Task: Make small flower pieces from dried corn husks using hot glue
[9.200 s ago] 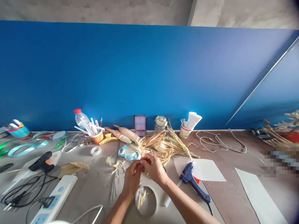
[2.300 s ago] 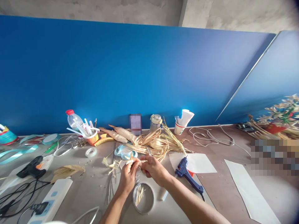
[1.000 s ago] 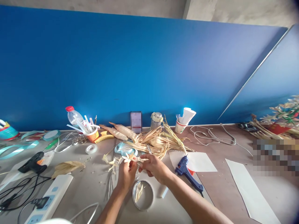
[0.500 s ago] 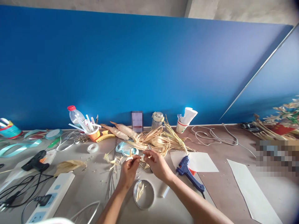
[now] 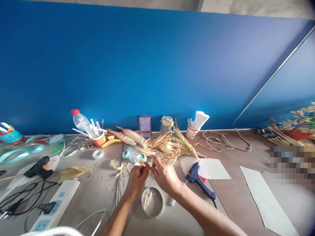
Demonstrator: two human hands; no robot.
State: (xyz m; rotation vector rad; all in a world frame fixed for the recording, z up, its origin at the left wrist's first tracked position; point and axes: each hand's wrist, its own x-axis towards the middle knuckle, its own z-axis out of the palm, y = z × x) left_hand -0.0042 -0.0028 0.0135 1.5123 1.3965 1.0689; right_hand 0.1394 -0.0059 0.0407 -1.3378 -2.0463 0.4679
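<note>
Close to the table's middle, my left hand (image 5: pixel 136 180) is closed in a pinch around the base of a small pale flower of dried corn husk (image 5: pixel 140 162). Its pointed petals stick up above my fingertips. My right hand (image 5: pixel 166 173) meets it from the right, thumb and fingers bent in at the flower's side; whatever they grip is hidden. Just beyond both hands lies a heap of dried corn husks (image 5: pixel 169 146), with light blue ribbon (image 5: pixel 134 154) at its left. Below them, a round shallow ring-shaped dish (image 5: pixel 161 209) has husk pieces (image 5: pixel 148 198) inside.
A blue glue gun (image 5: pixel 200 183) lies on white paper (image 5: pixel 219 168) at right. To the left are a power strip (image 5: pixel 62 196), a black-handled tool (image 5: pixel 39 167), a tape roll (image 5: pixel 98 154) and a cup of white sticks (image 5: pixel 99 140). A jar (image 5: pixel 166 125) and phone (image 5: pixel 145 126) stand behind.
My right hand has moved slightly left, up against the left fingers. The husk flower has turned so its petals show more openly above my left fingertips. The view has shifted slightly.
</note>
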